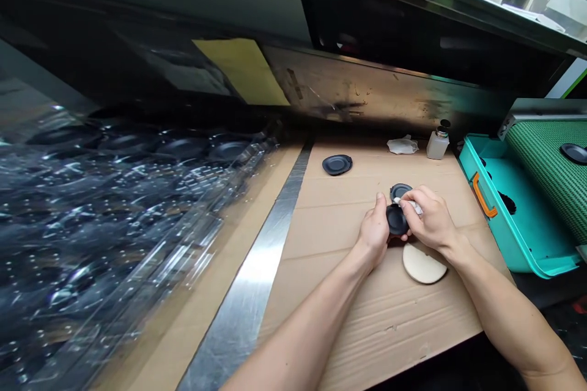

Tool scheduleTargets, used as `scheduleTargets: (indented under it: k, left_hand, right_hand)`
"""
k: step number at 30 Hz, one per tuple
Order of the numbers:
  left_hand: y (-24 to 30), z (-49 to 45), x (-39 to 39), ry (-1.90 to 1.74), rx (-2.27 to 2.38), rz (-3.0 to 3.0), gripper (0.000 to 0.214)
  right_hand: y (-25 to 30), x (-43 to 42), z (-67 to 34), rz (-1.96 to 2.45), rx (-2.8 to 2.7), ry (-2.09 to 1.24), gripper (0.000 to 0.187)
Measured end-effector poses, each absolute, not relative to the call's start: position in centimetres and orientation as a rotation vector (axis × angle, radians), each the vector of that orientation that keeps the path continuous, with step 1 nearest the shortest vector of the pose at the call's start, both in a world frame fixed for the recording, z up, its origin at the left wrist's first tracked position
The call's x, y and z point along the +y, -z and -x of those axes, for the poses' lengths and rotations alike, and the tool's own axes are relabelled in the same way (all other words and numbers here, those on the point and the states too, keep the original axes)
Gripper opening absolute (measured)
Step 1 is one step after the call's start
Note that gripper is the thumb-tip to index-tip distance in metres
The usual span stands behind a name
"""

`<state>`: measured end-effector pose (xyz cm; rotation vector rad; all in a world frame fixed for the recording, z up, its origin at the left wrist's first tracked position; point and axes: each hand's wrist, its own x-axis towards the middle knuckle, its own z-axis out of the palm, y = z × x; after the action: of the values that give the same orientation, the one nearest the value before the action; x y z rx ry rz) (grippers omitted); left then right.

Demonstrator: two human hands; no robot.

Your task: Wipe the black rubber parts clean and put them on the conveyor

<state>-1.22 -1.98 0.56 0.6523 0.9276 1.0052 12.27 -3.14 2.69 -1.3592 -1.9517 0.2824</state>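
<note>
My left hand point(375, 229) grips a round black plastic part point(397, 220) by its side, thumb pointing up. Fingers of my right hand point(430, 215) pinch a small white cloth point(415, 206) against the upper edge of that part. Just beyond lies a second black disc point(400, 190) on the cardboard point(316, 244). A cream-coloured round pad point(424, 264) rests below my right hand, partly covered by its wrist. Farther back on the left sits another black disc point(337, 164), apart from both hands.
Clear plastic trays point(137, 226) of black discs fill the left side. A small bottle point(438, 142) and crumpled white tissue point(402, 145) stand at the back. To the right are a turquoise bin point(523, 250) with an orange handle and a green conveyor belt point(545, 159) carrying a black disc point(574, 153).
</note>
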Motion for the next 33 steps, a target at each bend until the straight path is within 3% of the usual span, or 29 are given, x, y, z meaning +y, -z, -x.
scheduleTargets:
  k: [26, 33]
  left_hand:
    - [0.6, 1.1, -1.9, -1.126, 0.968, -0.651, 0.058]
    - [0.0, 1.2, -2.0, -1.072, 0.980, -0.728, 0.063]
  right_hand:
    - [-1.3, -3.2, -11.3, 1.391, -2.074, -0.181, 0.018]
    - [-1.2, -3.4, -11.8, 1.313, -1.878, -0.241, 0.020]
